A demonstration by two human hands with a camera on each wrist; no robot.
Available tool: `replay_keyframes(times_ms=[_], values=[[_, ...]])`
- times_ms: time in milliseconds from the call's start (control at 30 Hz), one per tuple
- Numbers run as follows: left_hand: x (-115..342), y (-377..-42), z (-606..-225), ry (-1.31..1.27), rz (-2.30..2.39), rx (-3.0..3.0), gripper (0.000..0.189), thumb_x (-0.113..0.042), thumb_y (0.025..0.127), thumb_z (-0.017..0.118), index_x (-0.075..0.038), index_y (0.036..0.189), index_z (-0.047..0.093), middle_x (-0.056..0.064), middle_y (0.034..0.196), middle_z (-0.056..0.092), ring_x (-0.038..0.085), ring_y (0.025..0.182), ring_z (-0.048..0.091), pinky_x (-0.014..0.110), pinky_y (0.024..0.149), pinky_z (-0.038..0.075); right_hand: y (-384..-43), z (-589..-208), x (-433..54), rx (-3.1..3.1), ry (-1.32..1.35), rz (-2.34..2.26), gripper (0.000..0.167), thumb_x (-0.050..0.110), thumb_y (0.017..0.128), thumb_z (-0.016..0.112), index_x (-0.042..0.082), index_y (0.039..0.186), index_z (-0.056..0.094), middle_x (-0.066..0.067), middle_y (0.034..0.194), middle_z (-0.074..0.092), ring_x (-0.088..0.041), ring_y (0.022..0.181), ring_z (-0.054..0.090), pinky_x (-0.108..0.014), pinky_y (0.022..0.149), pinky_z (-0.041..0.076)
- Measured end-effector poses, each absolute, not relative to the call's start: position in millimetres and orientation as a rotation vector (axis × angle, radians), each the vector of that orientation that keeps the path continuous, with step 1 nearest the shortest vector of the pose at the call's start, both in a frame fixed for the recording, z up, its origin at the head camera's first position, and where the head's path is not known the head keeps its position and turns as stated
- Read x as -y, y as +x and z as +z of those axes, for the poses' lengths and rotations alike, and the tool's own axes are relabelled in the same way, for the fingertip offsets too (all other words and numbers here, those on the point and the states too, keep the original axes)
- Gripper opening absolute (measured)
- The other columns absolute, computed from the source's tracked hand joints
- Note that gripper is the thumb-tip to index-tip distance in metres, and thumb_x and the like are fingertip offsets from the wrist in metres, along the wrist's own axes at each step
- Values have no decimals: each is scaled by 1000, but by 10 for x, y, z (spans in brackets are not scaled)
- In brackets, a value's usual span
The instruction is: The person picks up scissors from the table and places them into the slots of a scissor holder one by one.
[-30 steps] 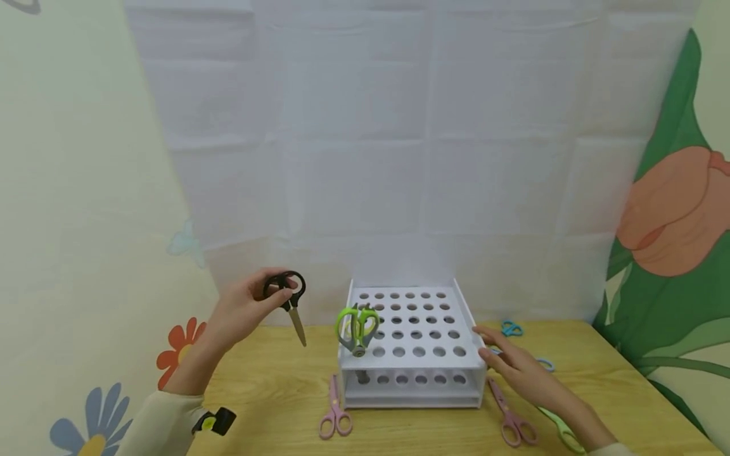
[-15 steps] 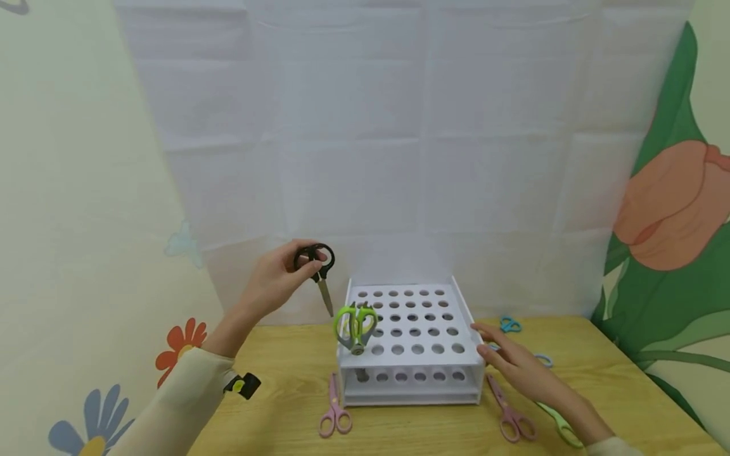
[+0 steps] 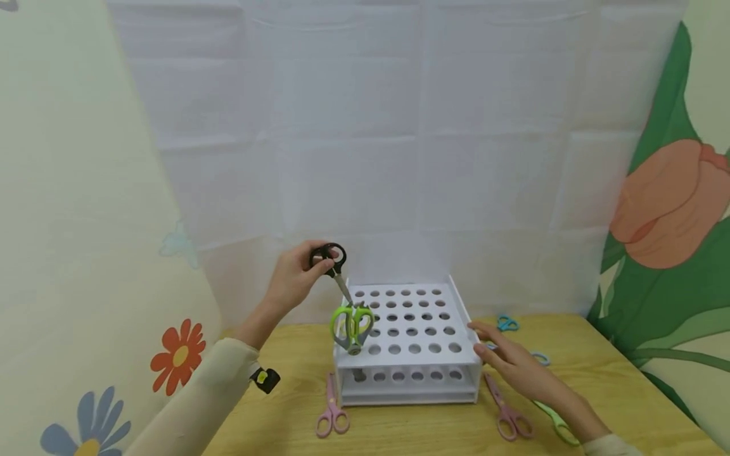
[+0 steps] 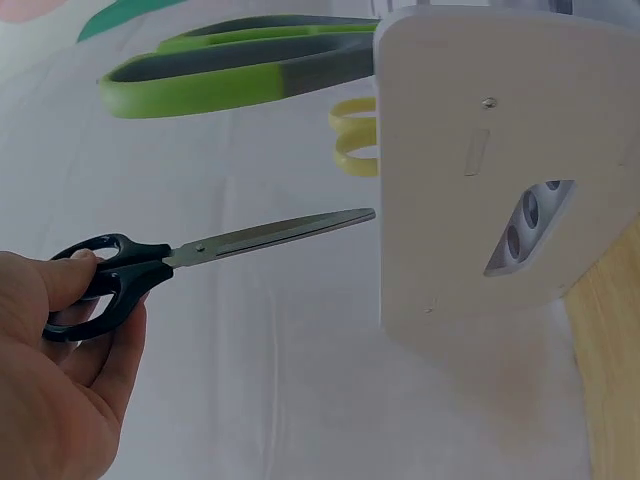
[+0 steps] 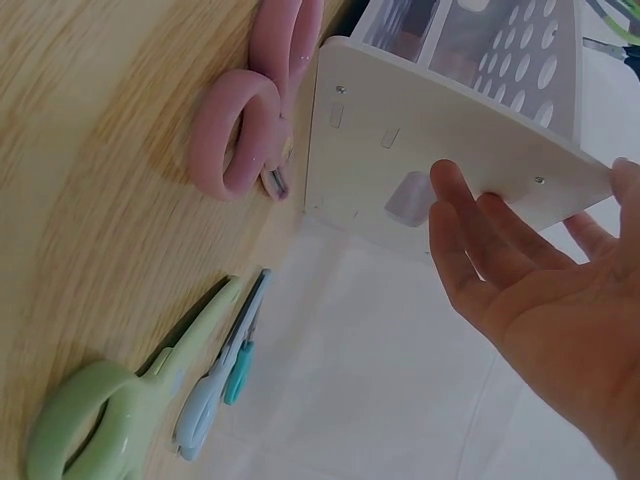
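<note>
My left hand [image 3: 293,275] pinches a pair of black-handled scissors [image 4: 120,280] by the finger loops, the closed blades pointing down toward the back left of the white holed rack [image 3: 424,358]. In the left wrist view the blade tip sits right at the rack's top edge. Large green-and-grey scissors [image 3: 353,326] stand handles up in the rack's front left hole. Behind them, yellow scissors handles [image 4: 355,140] stick up from the rack. My right hand [image 5: 540,260] rests with extended fingers against the rack's right side wall.
Pink scissors [image 3: 332,411] lie left of the rack, and another pink pair [image 5: 240,130] lies to its right. Further right are light green scissors [image 5: 110,415], light blue scissors [image 5: 215,390] and teal-blue scissors [image 3: 507,323]. A white sheet [image 3: 342,158] hangs behind the wooden table [image 3: 410,434].
My left hand has carried the black-handled scissors up and to the right, from beside the rack to above its back left. The right hand has stayed at the rack's side.
</note>
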State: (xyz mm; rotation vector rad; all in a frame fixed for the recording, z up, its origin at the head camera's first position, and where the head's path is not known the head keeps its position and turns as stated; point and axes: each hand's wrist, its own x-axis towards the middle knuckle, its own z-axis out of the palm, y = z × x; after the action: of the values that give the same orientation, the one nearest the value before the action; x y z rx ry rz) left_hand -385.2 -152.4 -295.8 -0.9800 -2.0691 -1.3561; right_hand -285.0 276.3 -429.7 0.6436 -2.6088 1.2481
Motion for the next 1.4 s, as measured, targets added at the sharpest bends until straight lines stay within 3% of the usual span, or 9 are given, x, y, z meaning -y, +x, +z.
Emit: replay_keyframes(times_ms=[200, 400, 833, 1033, 1200, 1400], values=[[1415, -3638, -3003, -956, -1396, 2094, 32, 10, 94, 66, 15, 125, 59, 28, 111, 68, 43, 96, 69, 37, 79, 58, -2827, -4310, -2766, 2615, 650, 1273, 48, 28, 109, 51, 16, 155, 40, -33, 141, 48, -35, 110, 65, -57, 92, 50], [1378, -3779, -3169, -953, -1390, 2130, 33, 7, 94, 66, 11, 127, 61, 24, 112, 70, 39, 97, 70, 42, 76, 58, -2799, -4313, -2786, 2625, 633, 1240, 49, 30, 109, 49, 17, 155, 39, -32, 142, 47, -34, 111, 65, -57, 92, 50], [1303, -4012, -3368, -975, -1317, 2246, 30, -4, 94, 71, -2, 124, 67, 6, 107, 73, 20, 92, 72, 31, 76, 58, -2754, -4285, -2760, 2623, 642, 1205, 49, 31, 110, 48, 17, 155, 39, -29, 141, 50, -35, 113, 64, -56, 92, 50], [1294, -4047, -3473, -976, -1265, 2310, 30, -3, 94, 73, -2, 123, 67, 6, 106, 73, 18, 89, 72, 30, 71, 58, -2724, -4269, -2747, 2639, 640, 1256, 50, 32, 109, 49, 16, 156, 38, -29, 143, 48, -35, 115, 63, -52, 92, 51], [1297, -4056, -3550, -959, -1207, 2365, 32, -4, 93, 74, -2, 124, 67, 7, 106, 72, 18, 89, 71, 29, 69, 58, -2707, -4265, -2740, 2629, 653, 1241, 49, 30, 109, 49, 16, 156, 38, -31, 143, 47, -40, 117, 61, -57, 93, 50], [1281, -4070, -3600, -995, -1130, 2442, 32, -6, 93, 73, -1, 124, 68, 4, 103, 71, 19, 91, 70, 33, 75, 58, -2702, -4274, -2742, 2621, 652, 1205, 48, 29, 109, 49, 18, 155, 39, -30, 142, 49, -41, 117, 61, -59, 93, 49]])
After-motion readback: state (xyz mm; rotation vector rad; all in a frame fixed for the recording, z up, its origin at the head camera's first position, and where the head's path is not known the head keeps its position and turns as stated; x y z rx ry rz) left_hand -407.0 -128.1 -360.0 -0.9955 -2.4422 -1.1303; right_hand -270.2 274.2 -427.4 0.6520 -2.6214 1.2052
